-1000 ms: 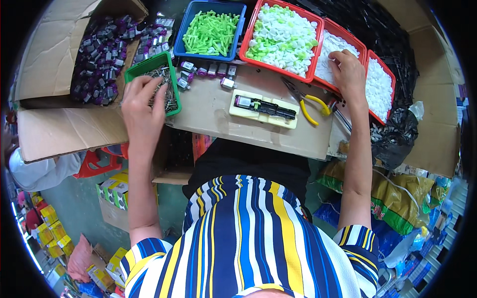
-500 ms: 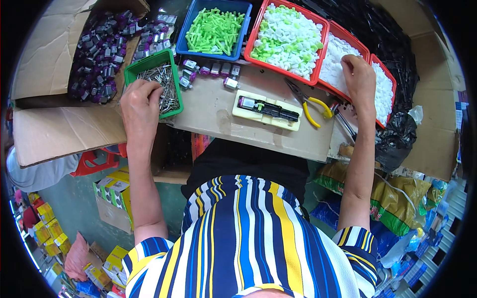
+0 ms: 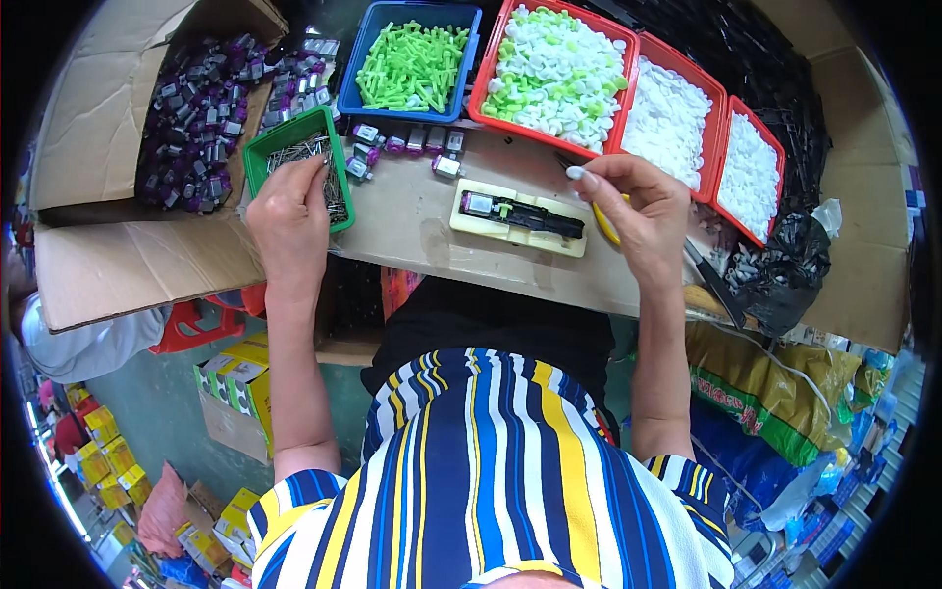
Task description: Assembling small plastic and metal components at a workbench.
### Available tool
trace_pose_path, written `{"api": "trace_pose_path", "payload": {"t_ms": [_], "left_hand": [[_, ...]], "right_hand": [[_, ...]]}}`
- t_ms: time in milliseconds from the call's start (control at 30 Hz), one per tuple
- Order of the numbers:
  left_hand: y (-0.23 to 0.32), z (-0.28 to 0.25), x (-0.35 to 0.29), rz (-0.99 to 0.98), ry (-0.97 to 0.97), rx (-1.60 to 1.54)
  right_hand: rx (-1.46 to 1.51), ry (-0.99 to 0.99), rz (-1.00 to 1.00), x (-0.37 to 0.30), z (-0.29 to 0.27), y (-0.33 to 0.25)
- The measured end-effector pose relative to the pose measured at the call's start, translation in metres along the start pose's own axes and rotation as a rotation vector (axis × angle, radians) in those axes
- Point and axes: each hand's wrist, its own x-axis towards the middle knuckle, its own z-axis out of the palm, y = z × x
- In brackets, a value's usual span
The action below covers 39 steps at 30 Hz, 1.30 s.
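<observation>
My left hand [image 3: 291, 211] is closed in a pinch over the green tray [image 3: 345, 201] of thin metal pins [image 3: 304, 149]. What its fingertips hold, if anything, is too small to make out. Between thumb and forefinger my right hand [image 3: 643, 216] pinches a small white plastic piece [image 3: 575, 173], just right of the cream holder [image 3: 520, 240]. A long black housing [image 3: 545, 220] lies in that holder, with a small motor [image 3: 478, 204] at its left end and a light-green part [image 3: 503, 210] in it. Yellow-handled pliers [image 3: 604, 226] are mostly hidden behind my right hand.
Behind the holder stand a blue tray [image 3: 345, 98] of green parts and a red tray [image 3: 475, 103] of white and green pieces. Two red trays with white pieces sit farther right. Several motors [image 3: 446, 166] lie on the table; a cardboard box [image 3: 108, 118] at left holds many more.
My right hand has come away from the white pieces' tray, moving left and nearer with one white piece in its fingers. My left hand has shifted slightly right over the pins.
</observation>
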Motion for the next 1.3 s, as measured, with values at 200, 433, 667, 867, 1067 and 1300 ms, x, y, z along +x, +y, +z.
{"api": "trace_pose_path", "payload": {"t_ms": [200,433,667,867,1067,1300], "left_hand": [[-0.012,-0.011,-0.002,-0.072,-0.015,-0.005],[0.050,-0.002,-0.017,-0.097,-0.019,-0.426],[0.091,0.022,-0.036,0.126,0.080,-0.554],[0.092,0.028,-0.034,0.226,0.119,-0.560],[0.096,0.031,-0.035,0.209,0.114,-0.535],[0.102,0.032,-0.038,-0.134,-0.038,-0.727]], "right_hand": [[0.068,-0.040,0.017,-0.002,0.020,-0.007],[0.154,-0.080,0.127,-0.009,0.043,-0.012],[0.138,-0.047,0.117,-0.020,0.062,-0.006],[0.178,-0.047,0.014,-0.024,0.064,-0.009],[0.073,-0.004,-0.072,-0.030,0.066,-0.015],[-0.282,0.049,-0.406,-0.035,0.069,-0.016]]}}
